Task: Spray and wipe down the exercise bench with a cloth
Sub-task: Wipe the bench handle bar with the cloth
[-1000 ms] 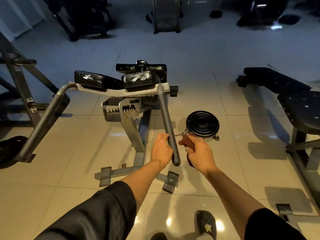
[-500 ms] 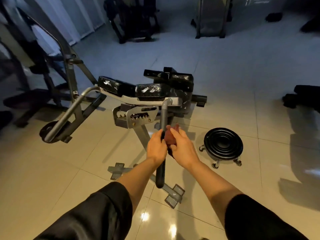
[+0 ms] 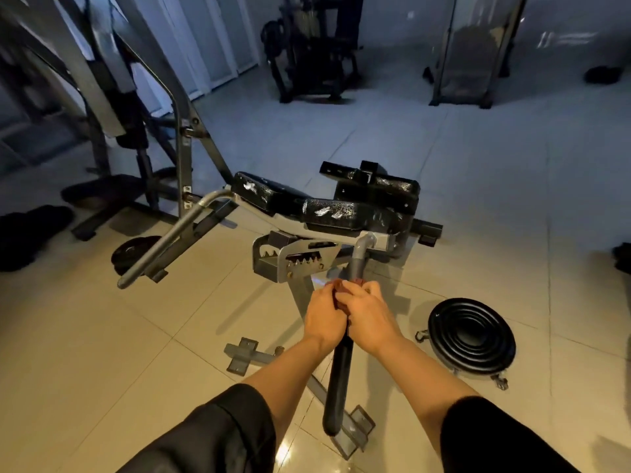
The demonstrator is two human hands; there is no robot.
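Both hands (image 3: 348,310) slid up handle (image 3: 339,377), fingers clamped on cloth (image 3: 341,295), bar pointing toward viewer

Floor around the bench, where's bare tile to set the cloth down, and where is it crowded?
Bare floor lies right of the bench, beyond the round black wheeled disc. More open tile sits lower left, between the left handlebar and the bench's foot bracket. Crowded: under both hands and by the rack at left.

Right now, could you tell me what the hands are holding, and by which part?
Both the left hand and right hand wrap a reddish cloth around the bench handle bar, at its upper stretch below the bend.
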